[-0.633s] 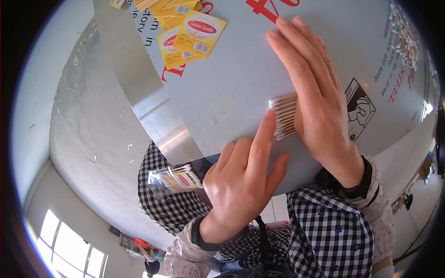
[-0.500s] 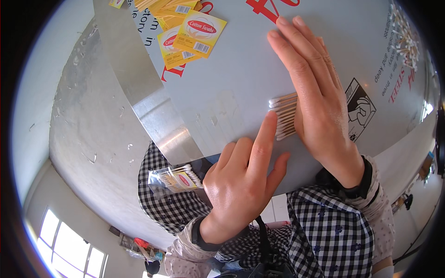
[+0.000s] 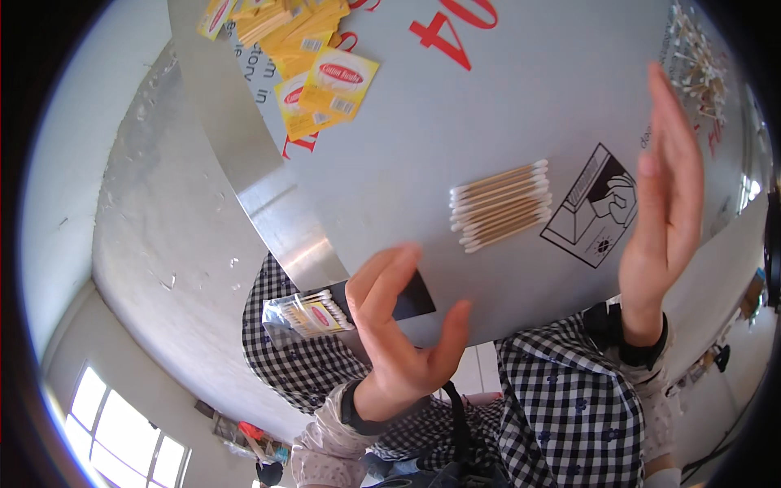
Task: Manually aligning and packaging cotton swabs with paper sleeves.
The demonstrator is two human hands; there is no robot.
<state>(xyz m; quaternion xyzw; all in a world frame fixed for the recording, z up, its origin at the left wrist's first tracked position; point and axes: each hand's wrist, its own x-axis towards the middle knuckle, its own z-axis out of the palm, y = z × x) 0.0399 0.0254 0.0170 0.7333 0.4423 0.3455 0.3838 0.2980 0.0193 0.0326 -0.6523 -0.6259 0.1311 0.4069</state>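
A row of cotton swabs (image 3: 501, 205) lies side by side on the grey metal sheet, wooden sticks between white tips, the ends slightly uneven. Nothing touches the row. My left hand (image 3: 397, 313) hovers at the sheet's near edge, below and left of the swabs, its fingers bent and the thumb held apart, nothing in it. To the right of the row, my right hand (image 3: 669, 195) is raised edge-on with its fingers stretched out, empty. Beside my left wrist, a clear plastic bag (image 3: 305, 315) holds more swabs and a yellow card.
Yellow printed cards (image 3: 338, 81) are heaped at the far left of the metal sheet (image 3: 390, 163). Loose swabs (image 3: 700, 73) are scattered at the far right, beyond my right hand. A checked black-and-white cloth (image 3: 578, 390) covers my lap below the near edge.
My right hand has moved right, off the swabs, uncovering the whole row. My left hand has drawn back from the swab tips, toward the near edge, its pointing finger now bent.
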